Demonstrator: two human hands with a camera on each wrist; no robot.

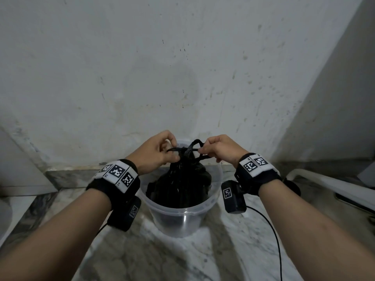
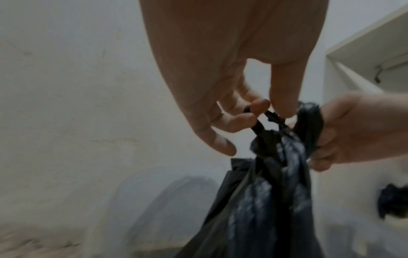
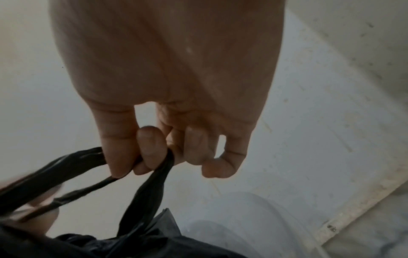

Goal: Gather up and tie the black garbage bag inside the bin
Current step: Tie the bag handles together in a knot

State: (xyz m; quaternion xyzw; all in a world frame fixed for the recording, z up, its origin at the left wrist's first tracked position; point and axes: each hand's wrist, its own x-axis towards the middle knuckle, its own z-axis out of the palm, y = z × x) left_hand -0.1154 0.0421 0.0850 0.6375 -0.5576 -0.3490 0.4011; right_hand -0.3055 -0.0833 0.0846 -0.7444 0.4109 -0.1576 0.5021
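A black garbage bag (image 1: 181, 183) sits gathered inside a clear plastic bin (image 1: 176, 220) on a marble floor. Its top is drawn into a neck with twisted ends crossing above the rim. My left hand (image 1: 160, 151) pinches one thin black end of the bag (image 2: 260, 122) between thumb and fingers. My right hand (image 1: 219, 149) grips the other looped end (image 3: 154, 176) between thumb and forefinger, just right of the neck. Both hands hover over the bin's far rim. The knot itself is partly hidden by my fingers.
A stained white wall (image 1: 182, 67) stands close behind the bin. A white fixture edge (image 1: 324, 183) lies at the right. A black cable (image 1: 274, 236) trails from my right wrist across the marble floor (image 1: 162, 260). A marble ledge (image 1: 71, 175) runs along the wall's base.
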